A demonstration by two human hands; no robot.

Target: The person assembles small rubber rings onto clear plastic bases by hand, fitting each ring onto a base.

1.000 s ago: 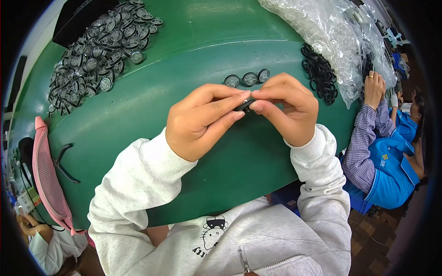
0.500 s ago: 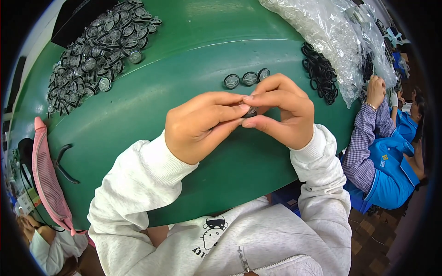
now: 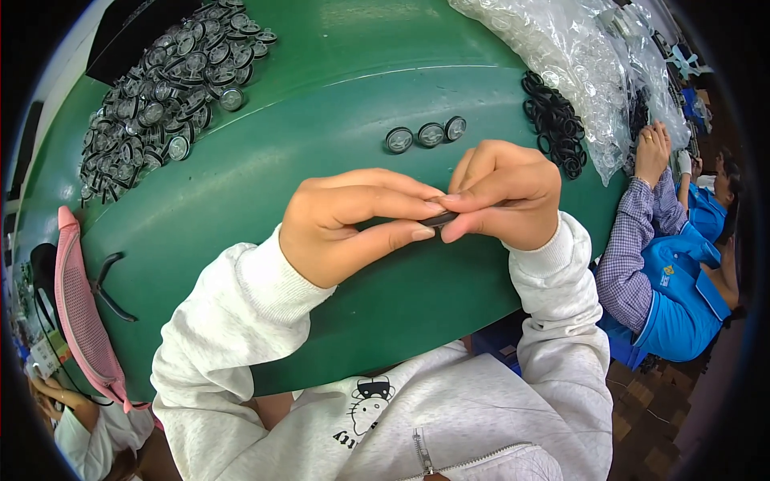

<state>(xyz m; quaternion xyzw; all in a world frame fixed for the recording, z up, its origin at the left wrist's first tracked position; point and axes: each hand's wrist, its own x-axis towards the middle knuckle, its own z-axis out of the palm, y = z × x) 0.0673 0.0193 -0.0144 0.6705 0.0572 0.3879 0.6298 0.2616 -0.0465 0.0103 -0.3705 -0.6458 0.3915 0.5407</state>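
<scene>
Both hands pinch one small dark disc (image 3: 439, 218), left hand (image 3: 345, 228) and right hand (image 3: 505, 196), apparently fitting a ring; three finished discs (image 3: 425, 135) lie at twelve o'clock.

Bright, even overhead light, sharp centre, strong fisheye bending and black vignette at the rim.

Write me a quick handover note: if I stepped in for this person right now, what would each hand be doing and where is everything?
Left hand: fingertips pinch a small dark round part.
Right hand: pinches the same part from the other side, above the green table.
Done, it seems: three round capped pieces in a row beyond the hands.
Left: big heap of similar pieces far left, black rings and clear bags to the right.
</scene>
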